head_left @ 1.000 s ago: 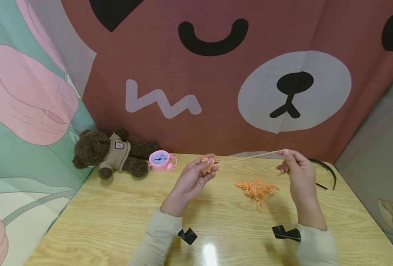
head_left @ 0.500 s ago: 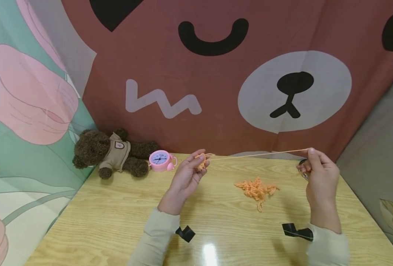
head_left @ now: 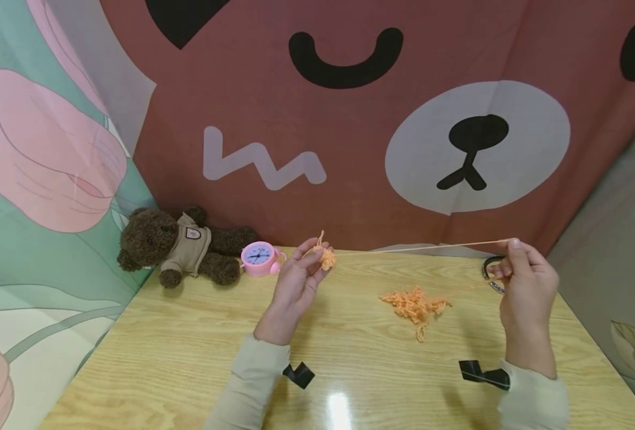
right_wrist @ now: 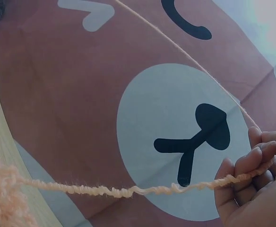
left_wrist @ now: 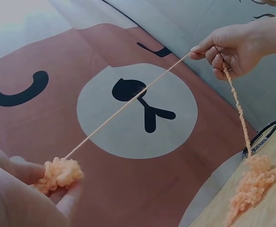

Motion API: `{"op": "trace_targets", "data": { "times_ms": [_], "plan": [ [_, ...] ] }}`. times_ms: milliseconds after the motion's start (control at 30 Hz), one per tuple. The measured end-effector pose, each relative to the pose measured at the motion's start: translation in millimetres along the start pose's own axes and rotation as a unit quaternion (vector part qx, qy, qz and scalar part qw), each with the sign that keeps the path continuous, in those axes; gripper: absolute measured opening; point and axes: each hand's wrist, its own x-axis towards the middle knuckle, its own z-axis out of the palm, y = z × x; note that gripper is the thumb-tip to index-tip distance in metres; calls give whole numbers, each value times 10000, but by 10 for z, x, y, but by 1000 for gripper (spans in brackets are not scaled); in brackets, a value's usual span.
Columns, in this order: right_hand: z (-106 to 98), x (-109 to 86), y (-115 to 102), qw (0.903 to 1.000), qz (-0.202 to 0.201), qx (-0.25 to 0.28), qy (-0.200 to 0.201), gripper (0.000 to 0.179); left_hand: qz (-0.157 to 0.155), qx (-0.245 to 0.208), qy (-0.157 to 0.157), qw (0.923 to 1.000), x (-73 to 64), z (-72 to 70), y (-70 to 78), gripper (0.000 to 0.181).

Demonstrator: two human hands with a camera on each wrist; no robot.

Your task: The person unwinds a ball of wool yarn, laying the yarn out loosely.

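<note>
Between the thumb and fingers of my left hand [head_left: 295,286] is a small bunch of orange yarn [left_wrist: 62,174], with a short loop sticking up from it. A taut strand of yarn [left_wrist: 128,105] runs from that bunch to my right hand [head_left: 529,286], where the thumb and index finger pinch it. The other fingers of the right hand curl round a crinkled length of yarn [right_wrist: 128,190]. That length hangs down to a tangled orange yarn heap [head_left: 415,303] on the table, between the two hands and below them.
A black hair hoop [left_wrist: 264,135] lies at the far right of the wooden table [head_left: 188,352], partly behind the right hand. Toward the back left, a brown teddy bear [head_left: 190,248] lies beside a pink alarm clock [head_left: 259,258]. A printed curtain [head_left: 349,149] hangs behind the table.
My right hand has moved right, stretching the strand longer. My left hand has shifted slightly left and turned the yarn bunch. The heap stays in place on the table.
</note>
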Motion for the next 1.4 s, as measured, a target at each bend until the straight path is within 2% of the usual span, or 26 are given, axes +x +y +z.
{"op": "trace_targets", "data": {
  "times_ms": [200, 400, 567, 733, 933, 1067, 1267, 1400],
  "plan": [
    [1, 8, -4, 9999, -25, 141, -3, 31, 322, -307, 322, 9985, 32, -16, 9, 20],
    [-18, 24, -8, 9999, 28, 136, 17, 33, 482, -573, 699, 9947, 54, -31, 43, 25],
    [-85, 74, -31, 9978, 40, 642, 155, 32, 467, -613, 798, 9938, 69, -52, 73, 27],
    [-231, 142, -102, 9911, -33, 1211, 555, 29, 505, -650, 835, 9931, 93, -71, 94, 20],
    [-429, 218, -183, 9732, -166, 1870, 1330, 19, 630, -656, 902, 9918, 96, -85, 139, 17],
    [-465, 229, -187, 9643, -342, 2101, 1577, 16, 758, -770, 1012, 9890, 99, -96, 151, 16],
    [-481, 248, -189, 9608, -394, 2171, 1680, 16, 1065, -1086, 1266, 9802, 105, -123, 186, 20],
    [-512, 265, -191, 9623, -181, 2027, 1805, 15, 981, -1123, 1271, 9806, 107, -130, 196, 20]
  ]
}}
